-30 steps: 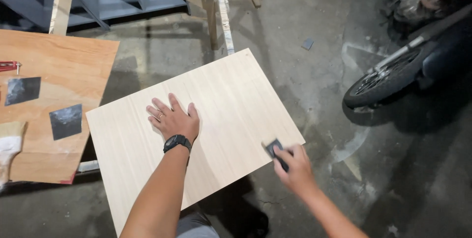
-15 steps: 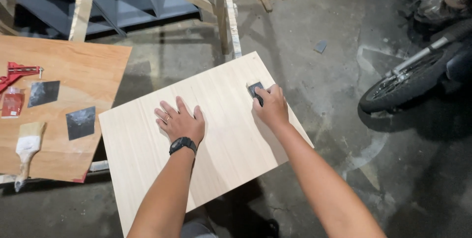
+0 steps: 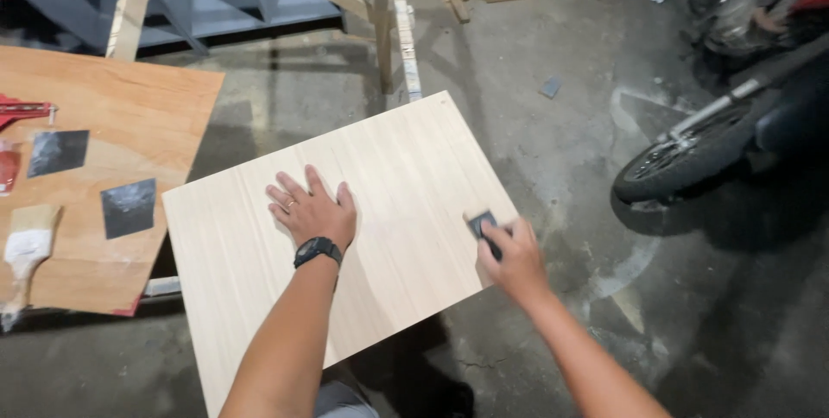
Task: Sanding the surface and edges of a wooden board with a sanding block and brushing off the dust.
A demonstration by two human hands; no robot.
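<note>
Grey concrete floor (image 3: 553, 150) spreads under a pale wooden board (image 3: 345, 237), and at that board's right edge the right hand (image 3: 511, 256) has its grip closed around a small dark sanding block (image 3: 482, 226) pressed to the wood. Nearer the middle, the left hand (image 3: 313, 209) lies flat with fingers spread, gripping nothing, a black watch (image 3: 317, 250) on its wrist. Further left, a brown plywood sheet (image 3: 112, 107) carries two dark sandpaper squares (image 3: 128, 207), a paintbrush (image 3: 26, 250) and a red clamp (image 3: 22, 110), while a motorcycle wheel (image 3: 682, 159) stands well apart on the right.
</note>
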